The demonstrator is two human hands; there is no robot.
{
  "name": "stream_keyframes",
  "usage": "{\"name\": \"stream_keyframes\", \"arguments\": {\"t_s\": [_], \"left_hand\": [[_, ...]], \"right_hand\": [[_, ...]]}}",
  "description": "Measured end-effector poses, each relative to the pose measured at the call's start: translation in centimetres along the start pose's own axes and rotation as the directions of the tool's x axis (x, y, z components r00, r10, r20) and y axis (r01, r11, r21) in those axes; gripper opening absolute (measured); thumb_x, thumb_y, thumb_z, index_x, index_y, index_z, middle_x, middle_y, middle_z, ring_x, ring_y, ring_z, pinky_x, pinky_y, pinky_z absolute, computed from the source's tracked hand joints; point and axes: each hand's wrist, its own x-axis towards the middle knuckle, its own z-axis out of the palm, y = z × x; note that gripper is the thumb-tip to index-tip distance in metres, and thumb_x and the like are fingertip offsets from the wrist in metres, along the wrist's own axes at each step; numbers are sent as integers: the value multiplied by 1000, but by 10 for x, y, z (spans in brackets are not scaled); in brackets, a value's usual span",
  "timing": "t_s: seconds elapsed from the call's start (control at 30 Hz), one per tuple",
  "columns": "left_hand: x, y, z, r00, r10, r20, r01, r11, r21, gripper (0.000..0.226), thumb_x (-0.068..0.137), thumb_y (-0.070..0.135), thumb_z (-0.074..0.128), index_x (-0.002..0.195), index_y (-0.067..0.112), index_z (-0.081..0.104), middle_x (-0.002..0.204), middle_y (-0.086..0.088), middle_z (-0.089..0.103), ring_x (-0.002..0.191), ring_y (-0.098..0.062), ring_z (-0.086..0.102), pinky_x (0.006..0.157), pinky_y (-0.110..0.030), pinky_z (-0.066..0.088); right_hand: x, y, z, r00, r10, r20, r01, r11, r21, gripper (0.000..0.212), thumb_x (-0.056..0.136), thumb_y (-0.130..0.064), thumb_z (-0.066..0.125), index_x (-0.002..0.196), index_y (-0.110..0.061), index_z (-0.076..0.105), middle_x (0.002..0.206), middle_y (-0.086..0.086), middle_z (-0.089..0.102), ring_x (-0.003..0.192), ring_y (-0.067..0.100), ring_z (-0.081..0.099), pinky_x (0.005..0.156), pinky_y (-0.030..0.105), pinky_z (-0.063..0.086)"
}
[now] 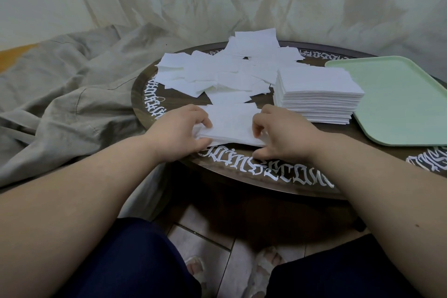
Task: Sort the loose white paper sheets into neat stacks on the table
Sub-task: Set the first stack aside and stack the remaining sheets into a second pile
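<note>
Roughly halfway, we judge: our left hand (180,126) and right hand (281,134) pinch a thin stack (232,126) at the near table (266,176) edge, beside the tall stack (316,94); loose sheets (217,72) remain behind.

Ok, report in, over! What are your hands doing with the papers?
Left hand and right hand grip small stack. Tall stack done. Loose sheets remain. Nothing blocking.

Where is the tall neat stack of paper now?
In the head view, the tall stack stands on the round table, right of centre, between the loose sheets and the green tray.
</note>
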Motion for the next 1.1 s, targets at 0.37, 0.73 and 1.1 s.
{"name": "stream_keyframes", "arguments": {"t_s": [0.37, 0.73, 1.1], "left_hand": [[0, 3, -3, 996, -9, -86, 6, 999, -36, 10, 78, 24, 70, 88, 24, 69, 106, 10, 64, 76, -7, 58, 81, -31, 49], [7, 10, -9, 893, -22, -449, -76, 977, -199, 7, 81, 12, 70, 87, 14, 72, 89, 14, 65, 77, -9, 62, 79, -17, 46], [-2, 5, -8, 999, -31, -34, 29, 998, -51, 13, 76, 13, 69, 78, 21, 60, 96, 1, 67, 82, -14, 60, 81, -32, 49]], "right_hand": [[-7, 12, -12, 982, 107, -156, -89, 989, 114, 16, 84, -22, 59, 97, -20, 69, 93, -4, 57, 92, 20, 56, 76, 29, 41], [-4, 11, -18, 834, 254, -490, -18, 899, 437, 7, 82, -17, 70, 87, -16, 74, 86, -3, 71, 82, 13, 65, 79, 23, 49], [-5, 9, -8, 971, 147, -187, -98, 963, 251, 11, 84, -17, 64, 93, -16, 70, 87, -7, 58, 84, 9, 52, 78, 24, 42]]}}
